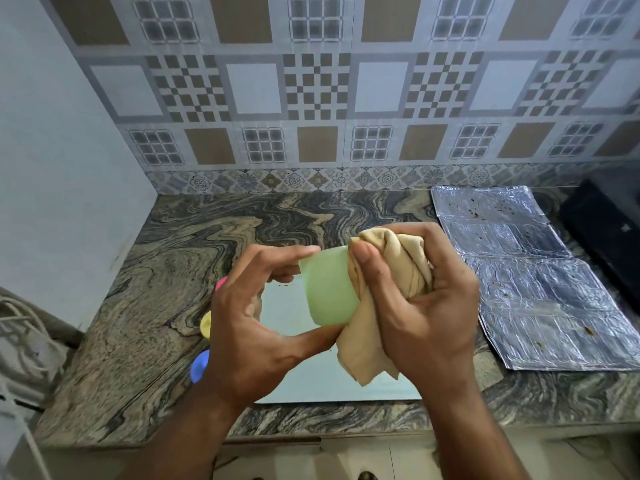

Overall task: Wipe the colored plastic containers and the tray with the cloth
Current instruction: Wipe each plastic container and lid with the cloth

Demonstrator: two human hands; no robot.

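Tray (304,320) (mostly behind hands (263,320))

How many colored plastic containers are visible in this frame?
4. The green container is held in the left hand against the cloth. Pink, yellow and blue ones peek out behind that hand; more may be hidden.

Bare counter (166,271) left — foil sheet (530,292) right
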